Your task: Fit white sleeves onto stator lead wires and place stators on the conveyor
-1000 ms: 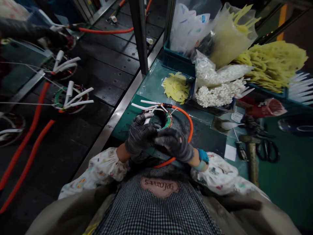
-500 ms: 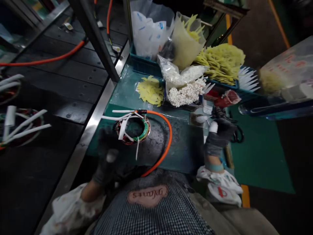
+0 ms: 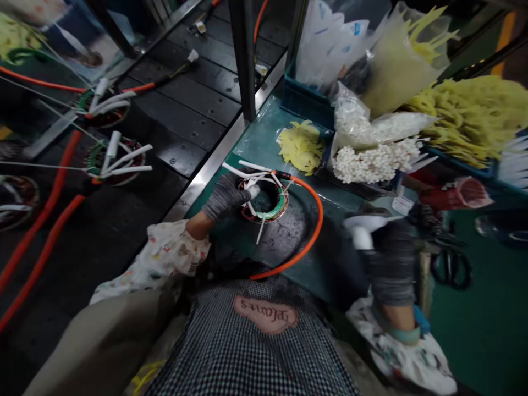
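My left hand (image 3: 226,197), in a grey glove with a white thumb tip, is closed on the left rim of a wound motor stator (image 3: 275,212). The thumb lies on top among its white sleeved leads (image 3: 252,166); the other fingers are partly hidden. An orange cable (image 3: 317,206) runs from the stator and curves right and back towards the apron. To the right, my right hand (image 3: 390,253), also gloved, is blurred by motion. It is closed on a white, pointed object (image 3: 367,222) whose kind I cannot make out.
Black-handled scissors (image 3: 451,269) lie right of my right hand, near a red roll (image 3: 457,193). Behind are yellow cut pieces (image 3: 303,147), a bag of small white tubes (image 3: 365,165) and blue bins (image 3: 307,102). More stators (image 3: 119,159) stand on the left conveyor (image 3: 198,121).
My left hand has moved up and right onto the stator, taking hold of its left rim. My right hand has closed on the white pointed object. The view has shifted left.
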A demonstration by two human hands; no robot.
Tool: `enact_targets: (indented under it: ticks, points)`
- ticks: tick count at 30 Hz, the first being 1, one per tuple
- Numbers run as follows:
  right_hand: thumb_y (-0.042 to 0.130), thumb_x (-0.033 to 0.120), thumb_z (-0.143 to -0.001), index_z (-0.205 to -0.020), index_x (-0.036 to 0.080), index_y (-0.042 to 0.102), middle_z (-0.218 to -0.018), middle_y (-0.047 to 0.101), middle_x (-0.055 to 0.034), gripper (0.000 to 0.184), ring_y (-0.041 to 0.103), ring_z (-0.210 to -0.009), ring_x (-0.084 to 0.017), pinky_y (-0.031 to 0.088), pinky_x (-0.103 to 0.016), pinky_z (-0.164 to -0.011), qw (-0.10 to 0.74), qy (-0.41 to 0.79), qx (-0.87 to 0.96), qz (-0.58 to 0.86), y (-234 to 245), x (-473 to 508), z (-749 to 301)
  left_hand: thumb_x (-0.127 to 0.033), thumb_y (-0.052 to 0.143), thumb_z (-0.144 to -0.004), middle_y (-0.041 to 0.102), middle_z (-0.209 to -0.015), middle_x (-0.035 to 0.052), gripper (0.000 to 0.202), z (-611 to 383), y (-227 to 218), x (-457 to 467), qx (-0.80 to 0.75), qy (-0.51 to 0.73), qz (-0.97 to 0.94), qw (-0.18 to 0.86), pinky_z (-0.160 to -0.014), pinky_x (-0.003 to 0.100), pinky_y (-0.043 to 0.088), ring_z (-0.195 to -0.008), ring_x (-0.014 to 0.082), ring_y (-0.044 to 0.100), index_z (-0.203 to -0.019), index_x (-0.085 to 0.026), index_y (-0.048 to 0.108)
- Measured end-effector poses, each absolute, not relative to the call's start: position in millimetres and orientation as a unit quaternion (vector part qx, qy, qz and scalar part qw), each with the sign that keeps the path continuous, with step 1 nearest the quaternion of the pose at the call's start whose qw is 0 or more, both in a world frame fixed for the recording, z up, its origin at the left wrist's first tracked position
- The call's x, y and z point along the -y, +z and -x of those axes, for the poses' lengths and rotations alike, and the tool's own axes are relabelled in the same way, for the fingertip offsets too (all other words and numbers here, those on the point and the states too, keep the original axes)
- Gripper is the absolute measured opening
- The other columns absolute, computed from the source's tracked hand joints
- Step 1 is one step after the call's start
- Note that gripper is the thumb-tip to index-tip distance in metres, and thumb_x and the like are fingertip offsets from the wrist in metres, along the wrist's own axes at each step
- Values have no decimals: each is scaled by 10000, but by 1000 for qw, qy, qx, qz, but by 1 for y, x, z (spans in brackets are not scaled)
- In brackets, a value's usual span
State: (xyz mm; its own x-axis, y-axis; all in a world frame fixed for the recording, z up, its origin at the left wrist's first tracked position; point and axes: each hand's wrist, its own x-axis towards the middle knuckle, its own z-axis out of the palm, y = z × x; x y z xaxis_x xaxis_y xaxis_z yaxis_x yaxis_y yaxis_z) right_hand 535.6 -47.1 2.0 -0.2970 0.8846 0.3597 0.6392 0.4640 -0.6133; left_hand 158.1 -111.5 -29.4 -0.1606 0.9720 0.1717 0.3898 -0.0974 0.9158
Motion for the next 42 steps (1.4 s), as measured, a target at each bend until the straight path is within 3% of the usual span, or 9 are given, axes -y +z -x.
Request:
enact_targets:
  ticks: [3, 5, 9, 12, 15, 20, 28, 36, 42]
  points:
    - [701, 394, -1066, -1147, 252, 813, -932, 881, -92, 199, 818, -734, -274, 678, -397, -667, 325, 229, 822, 408, 2, 100, -484, -585, 773, -1036, 889, -1323, 151, 630, -161, -31, 118, -619, 456, -590, 246, -1122, 615, 738, -1215, 374, 872, -1516, -177, 765]
    - [710, 405, -1075, -1238, 246, 823, -892, 882, -85, 254, 807, -663, -268, 658, -369, -589, 301, 241, 831, 401, -7, 125, -465, -538, 770, -1043, 878, -1369, 137, 576, -170, -32, 132, -623, 453, -606, 198, -1134, 609, 741, -1286, 375, 855, -1527, -226, 770]
    - [721, 380, -1083, -1326, 213, 831, -1039, 915, -150, 315, 883, -813, -336, 739, -440, -696, 253, 283, 840, 387, -18, 149, -469, -503, 697, -1120, 776, -1605, 98, 576, -196, -27, 174, -606, 459, -633, 149, -1305, 602, 650, -1524, 369, 737, -1666, -322, 679]
    - [744, 369, -1084, -1309, 247, 848, -1072, 920, -123, 277, 894, -839, -318, 760, -426, -716, 252, 296, 844, 370, -12, 152, -481, -415, 660, -1159, 706, -1705, 59, 628, -209, -19, 197, -590, 423, -683, 76, -1417, 576, 540, -1621, 359, 656, -1777, -407, 547]
    - [768, 395, -1088, -1315, 282, 848, -1069, 919, -96, 266, 888, -826, -312, 768, -429, -697, 278, 281, 844, 363, -1, 150, -483, -407, 587, -1204, 705, -1709, 64, 620, -212, -16, 204, -581, 388, -714, 45, -1422, 561, 521, -1639, 333, 639, -1814, -379, 477]
    - [783, 414, -1072, -1323, 285, 839, -1107, 912, -105, 288, 890, -912, -339, 785, -482, -813, 294, 239, 856, 351, 12, 141, -476, -448, 513, -1238, 750, -1648, 88, 522, -211, -16, 199, -579, 386, -718, 12, -1373, 513, 566, -1605, 303, 675, -1742, -324, 570]
    - [752, 487, -1042, -1064, 317, 853, -843, 857, -77, 199, 782, -626, -302, 623, -431, -524, 249, 239, 861, 374, 26, 128, -469, -489, 439, -1269, 764, -1626, 97, 490, -213, -11, 193, -571, 357, -739, -9, -1342, 509, 599, -1615, 280, 665, -1676, -286, 620]
    - [644, 406, -1113, -1112, 275, 895, -809, 842, -43, 284, 746, -601, -226, 563, -348, -548, 249, 156, 870, 395, 38, 119, -483, -349, 615, -1204, 782, -1586, 158, 451, -223, 14, 169, -538, 342, -770, -28, -1338, 469, 596, -1580, 296, 697, -1627, -196, 639]
    - [578, 499, -1155, -1189, 241, 890, -736, 786, -47, 407, 686, -592, -214, 437, -330, -556, 204, 66, 884, 416, 39, 107, -494, -340, 584, -1202, 737, -1664, 80, 402, -235, 25, 135, -541, 284, -791, 23, -1309, 549, 616, -1578, 329, 699, -1577, -318, 728]
